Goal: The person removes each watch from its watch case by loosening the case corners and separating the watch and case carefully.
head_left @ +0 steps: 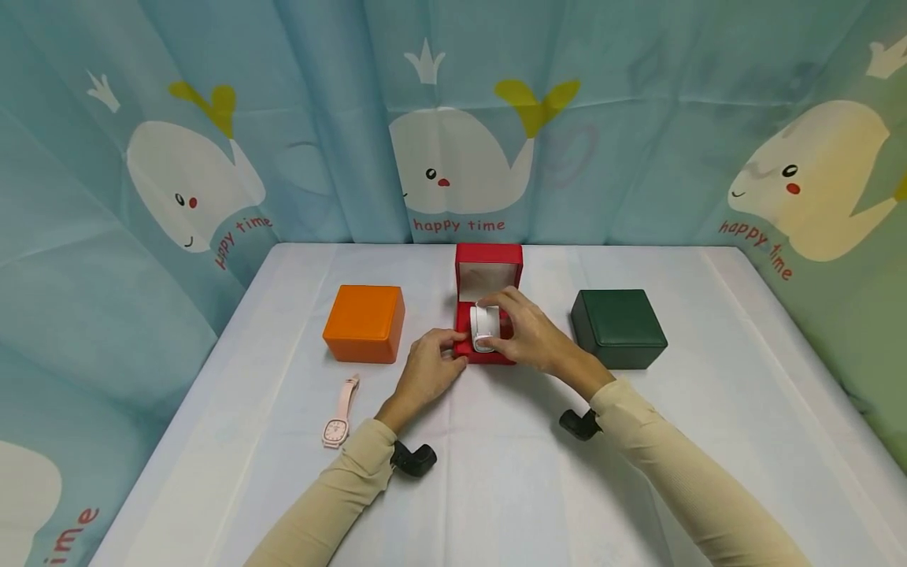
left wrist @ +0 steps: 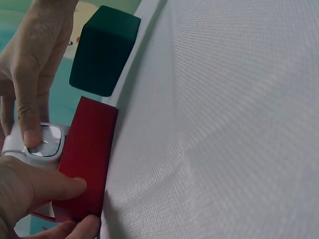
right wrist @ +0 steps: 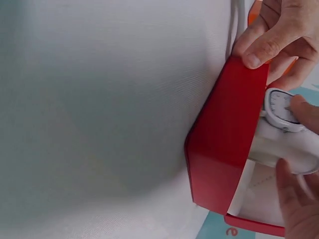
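A red watch box [head_left: 489, 253] stands with its lid raised at the middle of the table. My left hand [head_left: 427, 368] grips its front left corner, thumb on the front wall in the left wrist view. With its fingers and thumb, my right hand [head_left: 530, 332] holds a white watch [left wrist: 51, 140] at the box's opening. The watch's strap loops around a pale cushion [right wrist: 279, 152], and its dial faces the front of the box. My right thumb presses on the dial, hiding part of it.
Left of the red box sits a closed orange box [head_left: 364, 321], with a pale pink watch [head_left: 336, 431] lying in front of it. A closed dark green box [head_left: 620, 327] stands to the right. A blue whale-print curtain [head_left: 333, 157] hangs behind the white-covered table [head_left: 510, 488].
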`<control>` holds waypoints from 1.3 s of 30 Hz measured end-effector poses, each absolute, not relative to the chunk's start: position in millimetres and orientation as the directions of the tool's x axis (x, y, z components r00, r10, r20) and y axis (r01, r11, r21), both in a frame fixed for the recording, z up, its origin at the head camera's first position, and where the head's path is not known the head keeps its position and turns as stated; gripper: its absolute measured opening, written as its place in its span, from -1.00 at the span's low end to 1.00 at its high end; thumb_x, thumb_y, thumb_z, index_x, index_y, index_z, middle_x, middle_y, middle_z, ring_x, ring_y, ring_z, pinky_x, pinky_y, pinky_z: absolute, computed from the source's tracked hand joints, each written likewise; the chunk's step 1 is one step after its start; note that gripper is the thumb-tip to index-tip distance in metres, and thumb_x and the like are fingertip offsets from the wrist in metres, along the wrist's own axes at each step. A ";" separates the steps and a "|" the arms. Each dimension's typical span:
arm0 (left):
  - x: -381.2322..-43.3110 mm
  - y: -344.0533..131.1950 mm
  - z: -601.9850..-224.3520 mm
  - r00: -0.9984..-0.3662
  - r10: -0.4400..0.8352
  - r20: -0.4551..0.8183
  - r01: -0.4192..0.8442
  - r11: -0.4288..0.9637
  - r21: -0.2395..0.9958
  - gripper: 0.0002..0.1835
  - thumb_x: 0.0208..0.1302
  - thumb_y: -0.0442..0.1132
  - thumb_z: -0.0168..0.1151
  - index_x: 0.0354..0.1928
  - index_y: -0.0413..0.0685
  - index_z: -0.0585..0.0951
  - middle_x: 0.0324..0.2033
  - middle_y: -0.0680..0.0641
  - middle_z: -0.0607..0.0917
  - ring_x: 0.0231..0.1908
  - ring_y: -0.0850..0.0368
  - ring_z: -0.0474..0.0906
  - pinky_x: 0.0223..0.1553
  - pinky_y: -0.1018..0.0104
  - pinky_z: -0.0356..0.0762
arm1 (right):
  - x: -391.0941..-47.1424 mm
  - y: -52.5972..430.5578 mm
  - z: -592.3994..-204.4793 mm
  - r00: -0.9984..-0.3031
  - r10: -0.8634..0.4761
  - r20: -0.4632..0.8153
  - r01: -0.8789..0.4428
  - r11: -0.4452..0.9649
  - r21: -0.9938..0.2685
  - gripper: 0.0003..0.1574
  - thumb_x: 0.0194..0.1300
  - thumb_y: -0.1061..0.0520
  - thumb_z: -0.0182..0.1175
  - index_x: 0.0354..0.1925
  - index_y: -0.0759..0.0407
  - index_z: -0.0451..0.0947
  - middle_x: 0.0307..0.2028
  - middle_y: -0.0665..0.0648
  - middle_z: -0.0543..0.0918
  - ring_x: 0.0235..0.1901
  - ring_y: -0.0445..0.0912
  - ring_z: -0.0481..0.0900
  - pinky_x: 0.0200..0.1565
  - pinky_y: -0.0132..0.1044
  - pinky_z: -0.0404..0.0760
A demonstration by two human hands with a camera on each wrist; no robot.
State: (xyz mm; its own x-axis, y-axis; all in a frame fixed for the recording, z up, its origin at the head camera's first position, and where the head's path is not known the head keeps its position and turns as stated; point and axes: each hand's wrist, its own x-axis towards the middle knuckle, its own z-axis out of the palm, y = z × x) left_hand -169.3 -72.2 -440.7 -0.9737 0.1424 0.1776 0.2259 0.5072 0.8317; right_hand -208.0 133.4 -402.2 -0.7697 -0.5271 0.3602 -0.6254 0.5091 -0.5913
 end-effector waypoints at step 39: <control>-139.7 -98.9 -410.4 -0.813 0.545 0.205 0.485 0.439 0.756 0.18 -0.04 -0.12 0.69 0.59 0.18 0.16 0.52 0.07 0.16 0.42 0.05 0.21 0.29 -0.04 0.37 | -165.3 142.6 -400.9 -0.888 -0.456 0.056 -0.168 0.210 -0.963 -0.46 0.15 0.21 0.53 0.08 0.27 0.62 -0.18 0.17 0.71 -0.23 0.07 0.67 -0.20 -0.26 0.65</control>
